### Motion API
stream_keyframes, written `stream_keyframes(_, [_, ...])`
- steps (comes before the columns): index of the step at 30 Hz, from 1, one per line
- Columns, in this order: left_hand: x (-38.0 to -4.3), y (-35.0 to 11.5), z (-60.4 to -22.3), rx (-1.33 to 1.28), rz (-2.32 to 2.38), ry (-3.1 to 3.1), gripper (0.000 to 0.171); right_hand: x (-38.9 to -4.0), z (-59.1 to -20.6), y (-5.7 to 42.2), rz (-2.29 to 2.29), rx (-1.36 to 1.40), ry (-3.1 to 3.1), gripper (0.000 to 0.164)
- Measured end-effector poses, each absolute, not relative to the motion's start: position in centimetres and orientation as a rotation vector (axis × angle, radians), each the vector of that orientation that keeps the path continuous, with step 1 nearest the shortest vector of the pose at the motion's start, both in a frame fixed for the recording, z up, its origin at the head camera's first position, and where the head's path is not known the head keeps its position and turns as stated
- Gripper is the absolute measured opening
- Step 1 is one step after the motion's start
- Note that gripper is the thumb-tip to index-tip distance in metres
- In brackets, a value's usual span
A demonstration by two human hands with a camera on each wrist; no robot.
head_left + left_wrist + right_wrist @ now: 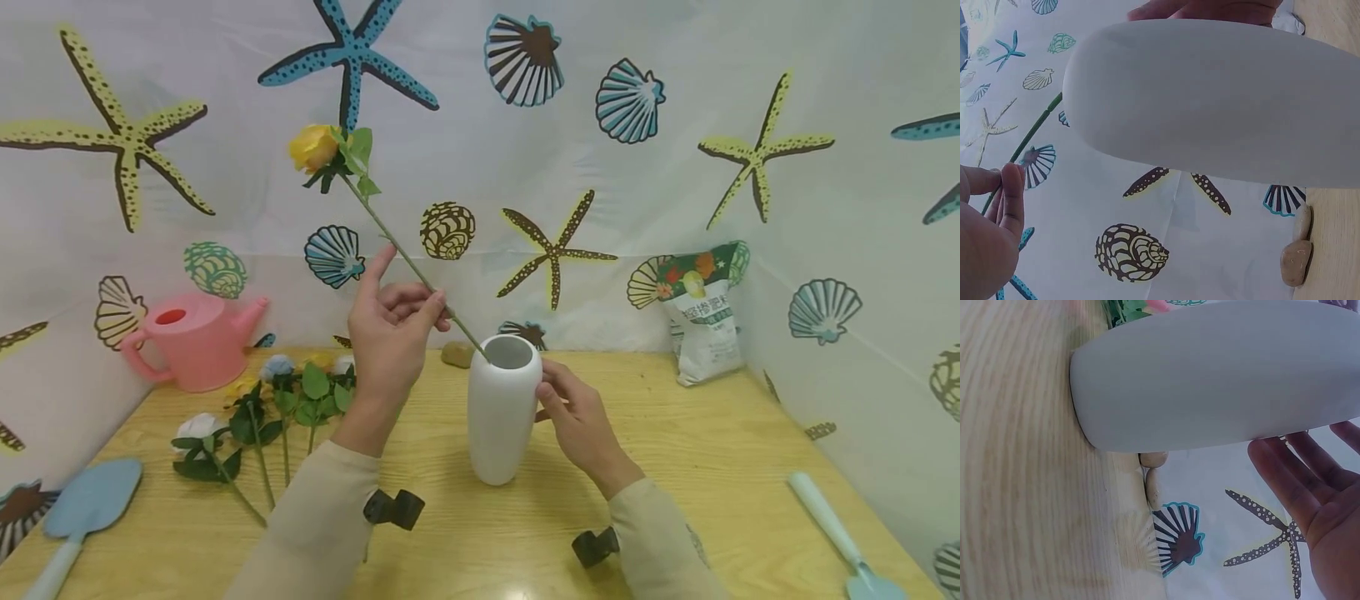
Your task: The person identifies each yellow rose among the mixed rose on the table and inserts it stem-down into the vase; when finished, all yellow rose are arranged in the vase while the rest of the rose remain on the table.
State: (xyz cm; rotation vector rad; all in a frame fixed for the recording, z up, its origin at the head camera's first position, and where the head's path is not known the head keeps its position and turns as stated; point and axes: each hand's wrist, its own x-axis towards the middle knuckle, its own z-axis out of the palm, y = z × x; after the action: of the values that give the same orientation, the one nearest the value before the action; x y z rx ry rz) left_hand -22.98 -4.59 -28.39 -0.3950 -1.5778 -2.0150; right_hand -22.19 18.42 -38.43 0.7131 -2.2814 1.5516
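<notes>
Here's my left hand (393,329), pinching the yellow rose (315,150) by its stem (405,257), bloom up high, lower end at the mouth of the white vase (498,425)! Upright on the table (675,442), it meets my right hand's (579,417) loosely extended fingers along its right side.

Tilted yellow rose (317,151), stem (408,262) at rim (534,357), upright white vase (504,421)

Before you, the wooden counter (675,433) is carrying a vase (501,425), watering can (198,350), flowers (315,382), bag (705,325) and stones (457,354); trowels (96,496) are flanking them.
</notes>
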Motion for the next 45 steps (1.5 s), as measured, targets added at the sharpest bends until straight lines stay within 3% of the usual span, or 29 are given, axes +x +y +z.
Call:
stream_keyframes(16, [-22.8, -2.7, -29.3, -0.619, -1.871, -1.832, 0.069, -22.2, -38.6, 18.4, 1.54, 0.708, -2.295, 0.039])
stream_keyframes(21, [-22.8, -2.5, -29.2, -0.652, -1.876, -1.867, 0.056, -22.2, -38.6, 18.4, 1.547, 0.714, -2.296, 0.038])
stream_keyframes(27, [-22.7, -2.1, -29.1, -0.574, -1.865, -1.921, 0.033, -22.2, -38.4, 18.3, 1.546, 0.712, -2.292, 0.038])
stream_keyframes(45, [-21.9, -0.9, -29.8, -0.32, -1.581, -2.119, 0.018, -22.1, -38.2, 18.5, 1.546, 0.701, -2.309, 0.038])
